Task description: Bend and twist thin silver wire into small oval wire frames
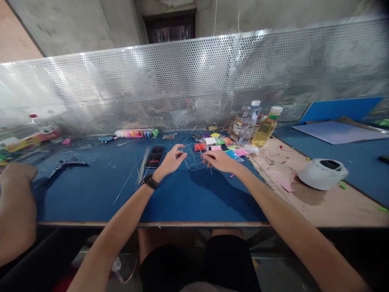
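Note:
Between my two hands, above the blue table top (182,198), is a thin wire frame (194,166) bent into a rounded outline with wires crossing inside it. My left hand (174,159), with a dark watch (150,181) on its wrist, pinches the frame's left side. At the right side my right hand (217,159) has its fingers closed on the wire, and a short end sticks out below them. Left of my left hand lie a dark phone (154,156) and several loose straight wires (140,172).
Small colourful packets (209,141) lie behind my hands. A clear bottle (247,125) and a bottle of yellow liquid (266,129) stand right, beyond a white rounded device (319,174). Another person's arm (16,202) rests at left, near pliers-like tool (68,164). A perforated metal screen (182,81) stands behind.

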A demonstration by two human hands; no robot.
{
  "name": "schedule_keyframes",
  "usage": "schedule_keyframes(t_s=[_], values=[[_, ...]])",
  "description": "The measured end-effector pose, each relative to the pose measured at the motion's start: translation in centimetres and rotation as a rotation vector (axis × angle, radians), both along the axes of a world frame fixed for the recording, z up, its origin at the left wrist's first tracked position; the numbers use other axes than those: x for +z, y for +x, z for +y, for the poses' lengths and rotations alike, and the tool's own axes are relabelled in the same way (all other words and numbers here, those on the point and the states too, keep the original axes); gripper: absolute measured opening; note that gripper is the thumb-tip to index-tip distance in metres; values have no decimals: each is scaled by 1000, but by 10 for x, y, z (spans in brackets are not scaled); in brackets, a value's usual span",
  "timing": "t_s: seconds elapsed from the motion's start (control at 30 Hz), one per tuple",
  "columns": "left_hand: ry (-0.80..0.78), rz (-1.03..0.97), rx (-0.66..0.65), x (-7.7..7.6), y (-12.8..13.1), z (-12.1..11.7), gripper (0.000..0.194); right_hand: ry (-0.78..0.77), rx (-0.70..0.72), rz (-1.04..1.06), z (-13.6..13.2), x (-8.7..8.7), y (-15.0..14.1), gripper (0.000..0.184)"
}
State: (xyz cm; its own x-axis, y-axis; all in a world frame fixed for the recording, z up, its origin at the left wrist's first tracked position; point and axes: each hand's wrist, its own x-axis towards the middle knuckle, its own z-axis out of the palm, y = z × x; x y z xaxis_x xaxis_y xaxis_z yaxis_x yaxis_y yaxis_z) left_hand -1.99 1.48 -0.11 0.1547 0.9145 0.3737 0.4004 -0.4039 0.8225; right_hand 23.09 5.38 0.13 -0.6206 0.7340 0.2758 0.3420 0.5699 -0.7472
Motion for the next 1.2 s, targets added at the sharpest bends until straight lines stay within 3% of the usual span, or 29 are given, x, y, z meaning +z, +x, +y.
schedule_keyframes(t_s=[0.27,0.4,0.57,0.7,0.93,1.2], values=[[-73,20,-83,6,1,-6,39,220,-124,-66,1,1,-2,29],[-133,-81,-143,10,2,-7,43,279,-159,-50,2,1,-4,25],[-207,-283,-114,16,1,-8,43,344,-189,40,-2,5,-7,26],[-291,-379,-119,20,-2,-8,45,327,-220,113,-6,8,-9,33],[-486,-599,-293,22,-5,-9,46,200,-210,231,-10,12,-11,39],[-475,-712,-172,21,-5,-3,36,193,-236,202,-9,11,-3,52]])
